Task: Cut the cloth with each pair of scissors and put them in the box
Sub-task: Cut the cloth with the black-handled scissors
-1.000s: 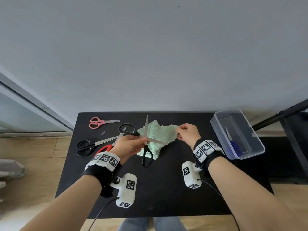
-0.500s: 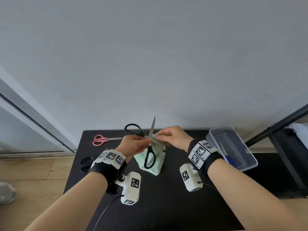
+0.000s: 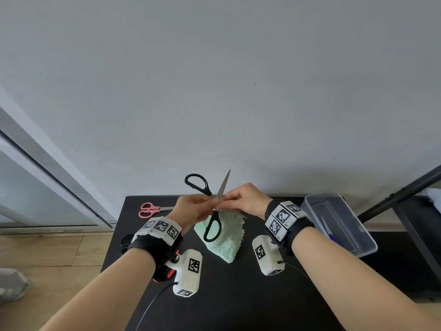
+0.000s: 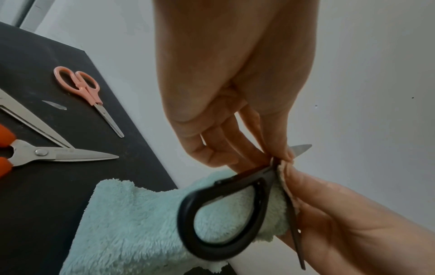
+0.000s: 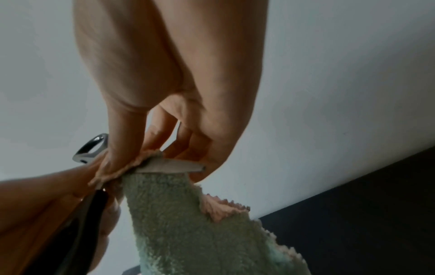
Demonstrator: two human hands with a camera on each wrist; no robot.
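My left hand [image 3: 207, 204] grips the black-handled scissors [image 3: 212, 228] near the pivot, held up above the table. They are spread wide, with one loop [image 3: 196, 183] high, the other low and a blade pointing upward. The light green cloth [image 3: 223, 242] hangs from my right hand [image 3: 227, 203], which pinches its top edge against the other blade [image 5: 174, 165]. From the left wrist, my left hand's fingers [image 4: 278, 155] meet at the pivot above the lower loop [image 4: 223, 214]. The clear box [image 3: 367, 244] stands at the right with blue scissors [image 3: 328, 232] inside.
Pink scissors [image 3: 149, 209] lie at the black table's [image 3: 238, 295] far left. Red-handled scissors [image 4: 47, 154] and another black-handled pair [image 3: 126, 240] lie to the left, partly hidden by my left wrist. A dark stand [image 3: 401, 194] rises beyond the box.
Both hands have risen from the table. The right hand lifted the cloth, which now hangs, and brought its edge to the spread scissors. The head view tilted upward.
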